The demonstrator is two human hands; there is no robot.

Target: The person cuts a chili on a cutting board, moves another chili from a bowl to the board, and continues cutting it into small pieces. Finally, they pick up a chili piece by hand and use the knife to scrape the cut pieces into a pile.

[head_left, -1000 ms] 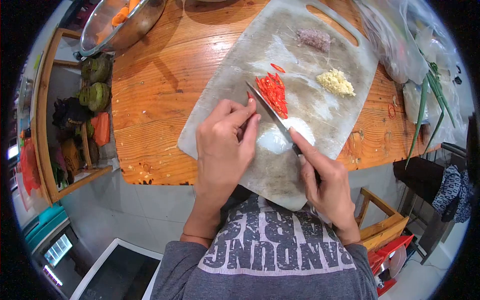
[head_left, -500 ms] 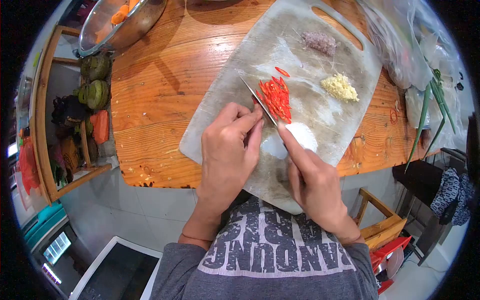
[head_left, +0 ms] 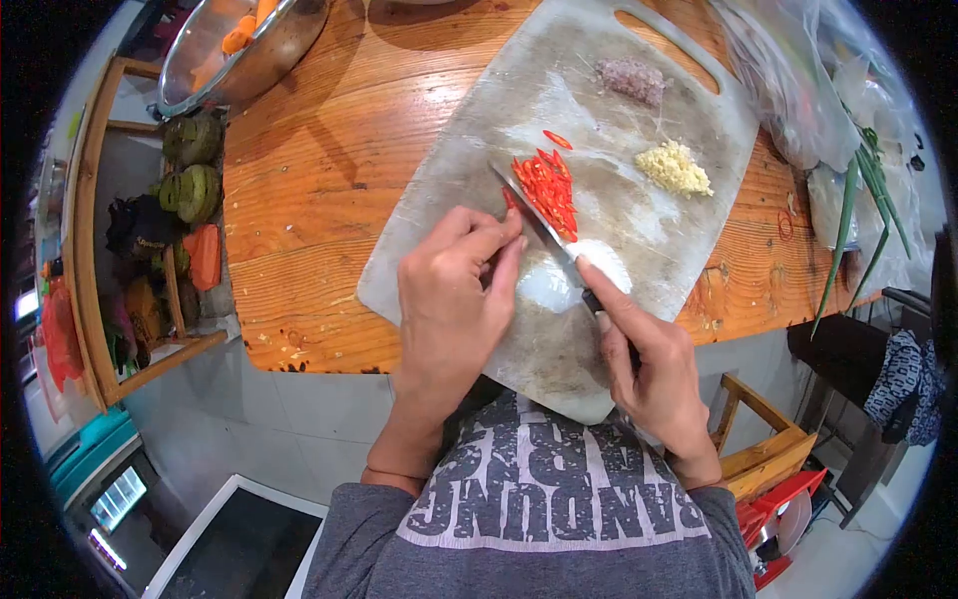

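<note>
My right hand (head_left: 654, 369) is closed round the black handle of a knife (head_left: 539, 219), its index finger stretched along the blade. The blade lies slantwise against the left side of a pile of sliced red chili (head_left: 548, 192). Just left of the blade, my left hand (head_left: 461, 290) pinches a small piece of red chili (head_left: 509, 198) between its fingertips. All this is on a worn, pale cutting board (head_left: 429, 225), which also bears minced garlic (head_left: 675, 168), chopped purple onion (head_left: 632, 80) and a white patch (head_left: 602, 265) beside the knife.
A metal bowl (head_left: 284, 60) with carrots (head_left: 239, 36) stands at the table's (head_left: 289, 200) upper left. Plastic bags (head_left: 783, 100) and green onions (head_left: 848, 230) are at the right. A wooden shelf (head_left: 90, 230) with vegetables stands left of the table.
The knife has shifted slightly right, away from my left fingertips, and more of its handle shows. My right hand has moved right and down. The chili piece at my left fingertips is more visible.
</note>
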